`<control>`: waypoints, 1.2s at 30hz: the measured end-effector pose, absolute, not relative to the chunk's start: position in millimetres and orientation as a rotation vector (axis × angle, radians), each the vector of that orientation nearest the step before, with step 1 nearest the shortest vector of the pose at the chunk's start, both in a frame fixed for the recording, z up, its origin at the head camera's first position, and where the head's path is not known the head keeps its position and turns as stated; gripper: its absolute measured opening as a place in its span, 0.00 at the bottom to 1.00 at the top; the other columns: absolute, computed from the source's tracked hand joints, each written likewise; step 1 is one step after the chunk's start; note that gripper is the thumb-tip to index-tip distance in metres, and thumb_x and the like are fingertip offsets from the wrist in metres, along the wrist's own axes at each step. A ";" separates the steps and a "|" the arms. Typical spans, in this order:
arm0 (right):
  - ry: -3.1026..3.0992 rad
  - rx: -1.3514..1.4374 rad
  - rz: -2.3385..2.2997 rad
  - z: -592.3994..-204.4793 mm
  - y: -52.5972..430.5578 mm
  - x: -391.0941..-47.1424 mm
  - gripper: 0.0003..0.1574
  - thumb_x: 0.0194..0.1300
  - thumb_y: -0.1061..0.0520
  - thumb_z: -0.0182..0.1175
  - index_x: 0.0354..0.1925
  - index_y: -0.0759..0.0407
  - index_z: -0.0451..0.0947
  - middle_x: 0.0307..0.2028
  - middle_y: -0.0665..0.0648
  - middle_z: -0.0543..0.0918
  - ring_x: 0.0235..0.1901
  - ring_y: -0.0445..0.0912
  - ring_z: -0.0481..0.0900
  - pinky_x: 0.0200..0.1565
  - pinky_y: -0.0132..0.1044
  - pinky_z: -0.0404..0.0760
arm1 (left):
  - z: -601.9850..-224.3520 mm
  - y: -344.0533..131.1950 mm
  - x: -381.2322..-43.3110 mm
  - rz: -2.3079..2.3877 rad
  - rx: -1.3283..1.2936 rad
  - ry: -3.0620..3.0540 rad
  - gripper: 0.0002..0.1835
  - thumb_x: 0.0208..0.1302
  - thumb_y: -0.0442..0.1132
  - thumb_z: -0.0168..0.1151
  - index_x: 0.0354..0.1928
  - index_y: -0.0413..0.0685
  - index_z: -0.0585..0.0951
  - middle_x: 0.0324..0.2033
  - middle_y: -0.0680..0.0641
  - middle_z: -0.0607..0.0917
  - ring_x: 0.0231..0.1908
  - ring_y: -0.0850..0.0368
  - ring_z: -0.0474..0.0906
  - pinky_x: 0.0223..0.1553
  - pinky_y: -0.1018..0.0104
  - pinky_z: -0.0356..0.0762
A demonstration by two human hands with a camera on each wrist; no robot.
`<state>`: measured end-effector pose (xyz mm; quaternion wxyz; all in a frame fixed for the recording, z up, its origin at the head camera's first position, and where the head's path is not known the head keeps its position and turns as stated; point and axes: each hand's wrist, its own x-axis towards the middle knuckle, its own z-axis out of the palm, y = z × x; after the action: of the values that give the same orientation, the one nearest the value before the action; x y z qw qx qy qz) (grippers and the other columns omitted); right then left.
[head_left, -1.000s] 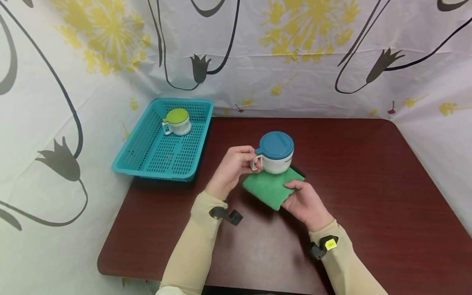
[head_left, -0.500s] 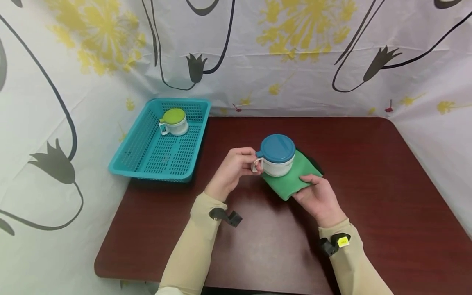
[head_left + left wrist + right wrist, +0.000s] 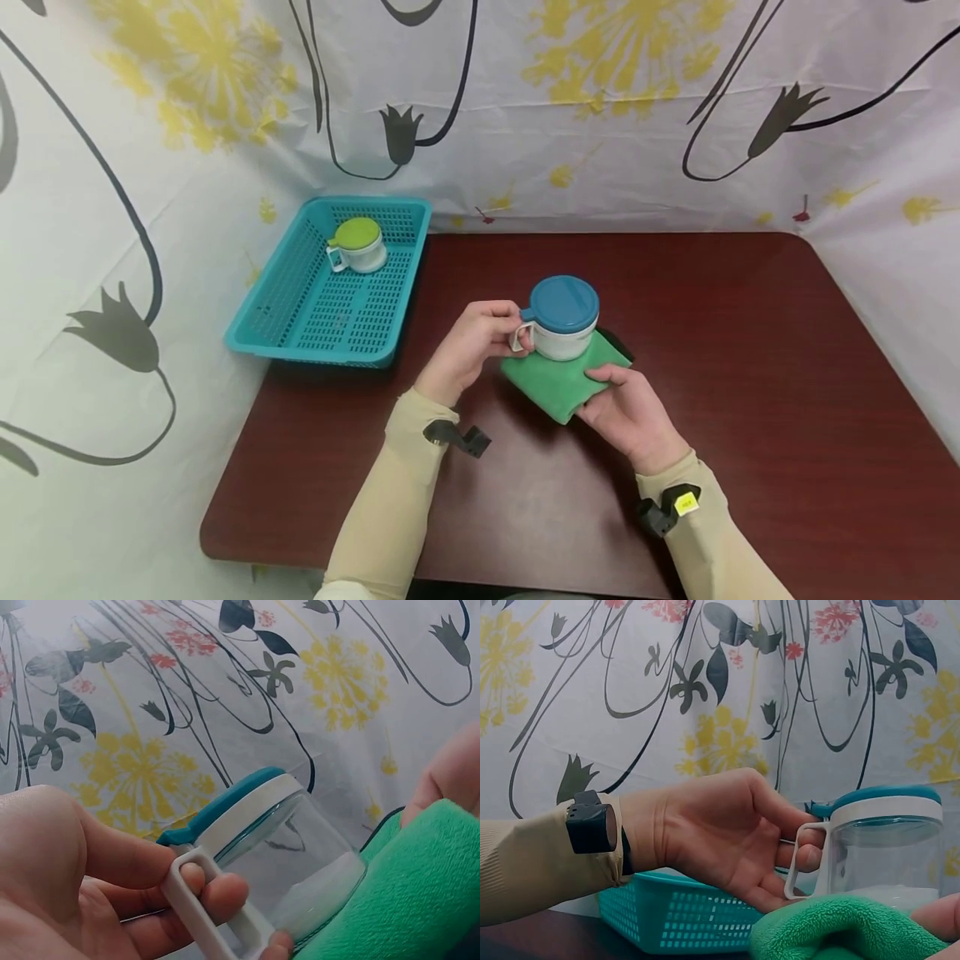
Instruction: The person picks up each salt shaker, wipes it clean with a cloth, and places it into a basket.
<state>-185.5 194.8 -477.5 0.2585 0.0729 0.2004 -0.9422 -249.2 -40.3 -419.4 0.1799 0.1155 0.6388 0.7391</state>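
Note:
My left hand (image 3: 474, 343) grips the white handle of a clear seasoning jar (image 3: 300, 847) with a blue lid (image 3: 564, 303), holding it up over the table. White contents lie in the jar's bottom, tilted in the left wrist view. My right hand (image 3: 628, 417) pinches a folded green cloth (image 3: 551, 385), thumb on top and fingers beneath. The cloth (image 3: 832, 922) lies against the underside of the jar. In the right wrist view, the left fingers loop through the handle (image 3: 795, 862), and only a bit of the right hand shows at the edge.
At the back left stands a blue-green perforated basket (image 3: 330, 354), holding a second white-handled jar with a green lid (image 3: 358, 235). The dark reddish table (image 3: 750, 375) has rounded corners. A flower-patterned curtain (image 3: 487, 83) hangs behind and along both sides.
My right hand slid the cloth to the right under the jar, then back to the left. The left hand has kept the jar almost in place.

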 end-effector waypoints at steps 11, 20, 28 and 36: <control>0.574 0.207 -2.546 -477.4 197.9 -185.7 0.36 0.74 0.68 0.32 0.75 0.49 0.54 0.73 0.55 0.61 0.71 0.51 0.62 0.71 0.49 0.59 | -403.8 -52.6 -254.6 1.759 0.441 1.946 0.11 0.69 0.33 0.54 0.33 0.33 0.82 0.31 0.38 0.86 0.38 0.43 0.83 0.45 0.48 0.82; 0.718 0.189 -2.519 -473.0 198.7 -190.5 0.36 0.73 0.69 0.34 0.75 0.49 0.53 0.72 0.53 0.61 0.70 0.49 0.63 0.68 0.48 0.64 | -401.5 -54.7 -252.4 1.882 0.305 1.845 0.08 0.69 0.28 0.55 0.36 0.30 0.82 0.32 0.39 0.85 0.37 0.46 0.82 0.48 0.49 0.82; 0.857 0.145 -2.428 -469.4 204.5 -188.7 0.29 0.73 0.69 0.39 0.69 0.54 0.59 0.65 0.52 0.70 0.64 0.48 0.70 0.64 0.46 0.70 | -386.3 -70.0 -247.2 1.920 0.235 1.866 0.09 0.68 0.26 0.54 0.41 0.26 0.82 0.32 0.39 0.85 0.37 0.45 0.83 0.50 0.48 0.82; 1.056 0.008 -2.389 -467.6 242.4 -182.7 0.20 0.73 0.71 0.39 0.56 0.58 0.70 0.50 0.52 0.75 0.50 0.47 0.74 0.54 0.43 0.77 | -357.1 -116.3 -254.4 1.979 0.229 1.960 0.09 0.69 0.28 0.54 0.38 0.28 0.82 0.34 0.38 0.85 0.38 0.44 0.84 0.49 0.51 0.82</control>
<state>-182.7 242.4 -467.6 0.2617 0.0029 0.3902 -0.8828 -254.4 -116.3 -357.1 0.1725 0.0807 0.6909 0.6974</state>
